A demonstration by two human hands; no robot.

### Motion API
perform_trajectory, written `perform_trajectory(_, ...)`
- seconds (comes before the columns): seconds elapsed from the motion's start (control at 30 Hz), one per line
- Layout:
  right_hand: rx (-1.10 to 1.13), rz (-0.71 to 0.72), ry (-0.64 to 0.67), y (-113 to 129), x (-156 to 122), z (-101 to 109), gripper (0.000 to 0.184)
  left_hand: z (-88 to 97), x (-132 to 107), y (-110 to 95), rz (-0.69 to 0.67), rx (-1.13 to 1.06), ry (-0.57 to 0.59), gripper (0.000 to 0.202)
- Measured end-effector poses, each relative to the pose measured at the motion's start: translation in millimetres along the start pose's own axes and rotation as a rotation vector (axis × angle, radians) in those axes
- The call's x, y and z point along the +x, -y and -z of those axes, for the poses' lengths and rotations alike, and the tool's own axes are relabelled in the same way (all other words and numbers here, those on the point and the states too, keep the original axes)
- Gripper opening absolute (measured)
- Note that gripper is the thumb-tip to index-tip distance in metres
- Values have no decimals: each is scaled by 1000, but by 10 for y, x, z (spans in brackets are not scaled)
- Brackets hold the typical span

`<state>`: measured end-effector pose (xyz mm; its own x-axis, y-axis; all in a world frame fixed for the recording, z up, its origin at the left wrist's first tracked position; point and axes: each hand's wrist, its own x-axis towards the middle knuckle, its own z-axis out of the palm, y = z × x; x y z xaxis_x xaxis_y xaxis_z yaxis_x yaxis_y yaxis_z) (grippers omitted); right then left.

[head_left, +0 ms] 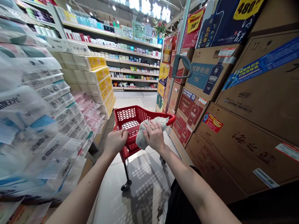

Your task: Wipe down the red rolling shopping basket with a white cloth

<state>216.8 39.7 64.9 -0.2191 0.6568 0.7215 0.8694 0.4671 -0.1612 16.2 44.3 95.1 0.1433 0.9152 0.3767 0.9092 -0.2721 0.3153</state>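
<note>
A red plastic shopping cart with a perforated basket stands in front of me on dark legs with casters. My left hand is closed around the near left part of its red rim. My right hand presses a pale grey cloth onto the near right side of the rim, fingers bent over it. The cloth drapes over the edge and hides part of the rim beneath. The basket's visible floor shows only its open grid.
Wrapped tissue packs are stacked along the left. Cardboard cartons line the right side. A metal pole with a grey loop handle rises beside the cartons. Stocked shelves stand at the back, beyond the tiled floor.
</note>
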Motion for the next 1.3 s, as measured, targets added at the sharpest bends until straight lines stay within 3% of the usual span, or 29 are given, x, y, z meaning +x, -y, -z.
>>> perform_trajectory(0.13, 0, 87, 53, -289, 13, 113, 44, 24, -44, 4, -32, 25, 12, 44)
perform_trajectory(0.27, -71, -108, 136, -719, 149, 236, 42, 20, -88, -61, -28, 26, 29, 42)
perform_trajectory(0.37, -116, -241, 269, -885, 306, 280, 46, -2, -131, -160, -31, 42, 9, 42)
perform_trajectory(0.53, -157, -375, 352, -699, 395, 248, 53, -62, -219, -369, -29, 56, -48, 40)
perform_trajectory(0.7, -179, -300, 391, -479, 332, 287, 61, -88, -275, -495, 11, 73, -113, 38)
perform_trajectory(0.97, -120, -267, 565, -647, 581, 383, 49, -87, -290, -618, -35, 21, -26, 33)
perform_trajectory(1.03, -138, -273, 523, -614, 567, 388, 47, -103, -284, -625, -2, 35, -43, 34)
perform_trajectory(1.2, -94, -175, 269, -333, 327, 395, 42, -114, -256, -528, 81, 40, -63, 36)
perform_trajectory(1.3, -66, -111, 225, -148, 223, 389, 36, -83, -240, -440, 130, -38, -67, 39)
